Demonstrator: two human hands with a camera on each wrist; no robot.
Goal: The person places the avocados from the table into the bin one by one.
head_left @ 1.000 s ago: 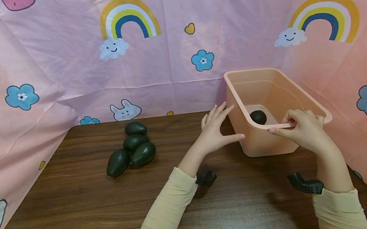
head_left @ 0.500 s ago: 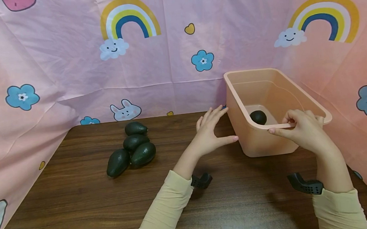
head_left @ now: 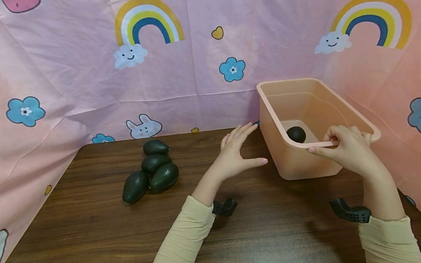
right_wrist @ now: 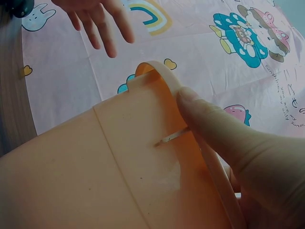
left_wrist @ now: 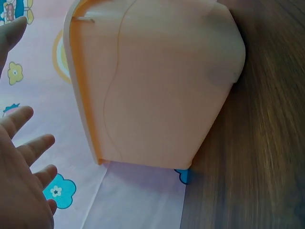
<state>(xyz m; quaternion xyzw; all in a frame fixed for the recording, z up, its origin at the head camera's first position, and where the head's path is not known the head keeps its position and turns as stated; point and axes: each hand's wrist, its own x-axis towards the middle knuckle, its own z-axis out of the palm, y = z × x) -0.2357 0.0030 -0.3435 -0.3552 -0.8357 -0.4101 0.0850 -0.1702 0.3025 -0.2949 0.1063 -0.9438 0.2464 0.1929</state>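
The right hand [head_left: 351, 149] pinches the bin [head_left: 295, 166] by its near rim [head_left: 319, 144], near the counter's [head_left: 259, 235] back-right corner, one avocado [head_left: 296, 134] inside. The left hand [head_left: 230, 156] holds nothing, fingers spread. Likely steadying; four avocados [head_left: 163, 177] toward the back-left corner would call for a leftward reach.

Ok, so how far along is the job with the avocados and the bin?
One avocado already lies in the bin. In hand: the right hand grips the bin's edge, while the left hand holds nothing. Four avocados on the table seem left to go in.
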